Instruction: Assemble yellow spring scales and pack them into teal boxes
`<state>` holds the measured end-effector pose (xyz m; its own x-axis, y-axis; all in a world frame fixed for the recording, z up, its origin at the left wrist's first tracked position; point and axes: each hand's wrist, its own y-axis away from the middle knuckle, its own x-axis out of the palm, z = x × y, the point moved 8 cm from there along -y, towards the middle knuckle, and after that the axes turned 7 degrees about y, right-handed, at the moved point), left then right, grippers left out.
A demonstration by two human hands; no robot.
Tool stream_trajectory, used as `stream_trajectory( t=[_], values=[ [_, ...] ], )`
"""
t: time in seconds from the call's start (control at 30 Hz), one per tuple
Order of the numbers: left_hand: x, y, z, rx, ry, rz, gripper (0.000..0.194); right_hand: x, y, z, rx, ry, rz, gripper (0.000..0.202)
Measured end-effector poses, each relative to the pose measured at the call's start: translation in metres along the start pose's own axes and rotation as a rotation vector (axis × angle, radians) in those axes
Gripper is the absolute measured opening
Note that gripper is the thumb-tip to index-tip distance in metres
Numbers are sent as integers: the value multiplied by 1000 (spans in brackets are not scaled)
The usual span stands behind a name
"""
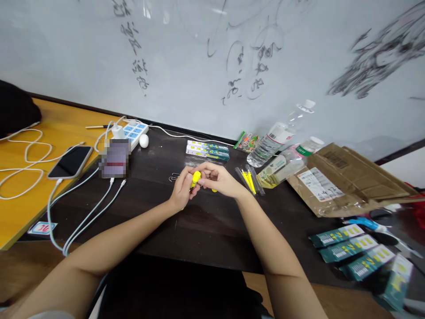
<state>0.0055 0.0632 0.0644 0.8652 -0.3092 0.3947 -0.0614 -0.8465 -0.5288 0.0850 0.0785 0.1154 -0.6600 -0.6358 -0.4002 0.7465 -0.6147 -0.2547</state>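
Observation:
Over the middle of the dark table, both my hands are together around a small bright yellow piece (pixel 196 177) with a rounded top; its exact kind is hard to make out. My left hand (pixel 182 188) grips it between thumb and fingers. From the other side, my right hand (pixel 221 179) has its fingers curled and its thumb at the yellow piece. Another bit of yellow (pixel 214 190) shows just under my right hand. Bent metal wire (pixel 173 177) lies left of my hands. Slim yellow sticks (pixel 249 180) in clear plastic lie to the right.
Flat printed boxes (pixel 207 150) lie behind my hands. Rightward are a water bottle (pixel 270 144), a second bottle (pixel 288 161), a brown parcel (pixel 332 177) and several green boxes (pixel 348 246). Leftward are a phone (pixel 71 162), white cables and a power strip (pixel 136 133).

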Motion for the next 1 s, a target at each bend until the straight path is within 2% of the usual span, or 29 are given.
stream_trajectory(
  t=[0.2, 0.47, 1.0],
  values=[
    [0, 1, 7, -41, -12, 20, 31, -2, 2, 1, 4, 16, 15, 24],
    [4, 1, 3, -23, -3, 45, 30, -1, 4, 7, 23, 50, 48, 22],
    [-4, 5, 7, 9, -49, -3, 32, 1, 5, 5, -7, 103, -26, 22]
  ],
)
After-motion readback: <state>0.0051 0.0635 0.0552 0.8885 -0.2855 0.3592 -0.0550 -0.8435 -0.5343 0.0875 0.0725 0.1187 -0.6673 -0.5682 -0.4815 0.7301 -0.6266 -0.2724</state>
